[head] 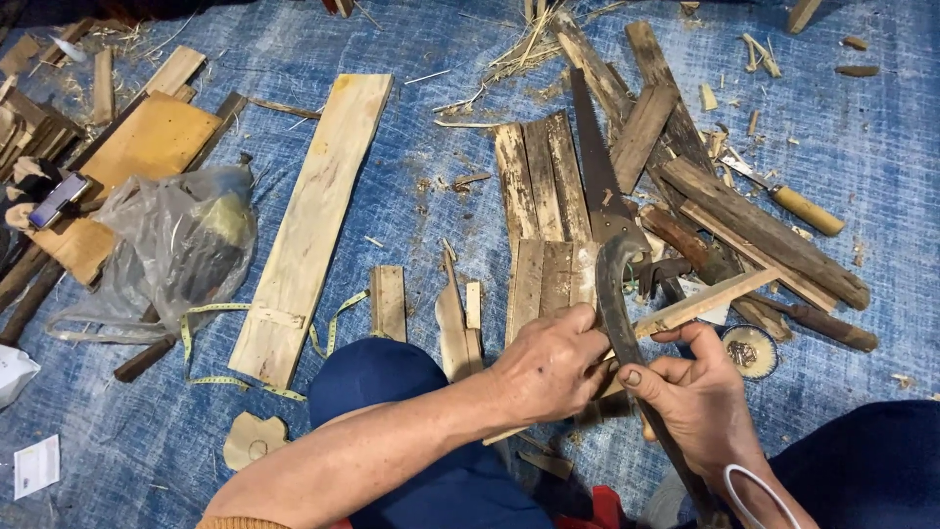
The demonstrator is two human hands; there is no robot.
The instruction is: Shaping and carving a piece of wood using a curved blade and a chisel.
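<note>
1. The left hand [548, 370] has its fingers pressed onto a thin pale wooden strip [700, 304], pinning its near end in the near middle of the scene.
2. The right hand [690, 392] has its fingers wrapped shut around the handle of a dark curved-blade knife [615, 294]; the blade arches up over the strip, just beside the left fingers.
3. The strip runs out to the right, its far end above a small round tin [750, 350] on the blue tarpaulin floor [862, 167].
4. Farther off lie a handsaw with a long dark blade [593, 157], weathered grey planks [543, 181], and at the left a long pale board [313, 220] with a yellow tape measure [220, 323].
5. Risk, as I judge it: the blade sits so close to the left fingers that a slip off the narrow strip could cut them.
6. The strip is thin and held at one end only; hard pressure could split or twist it.
</note>
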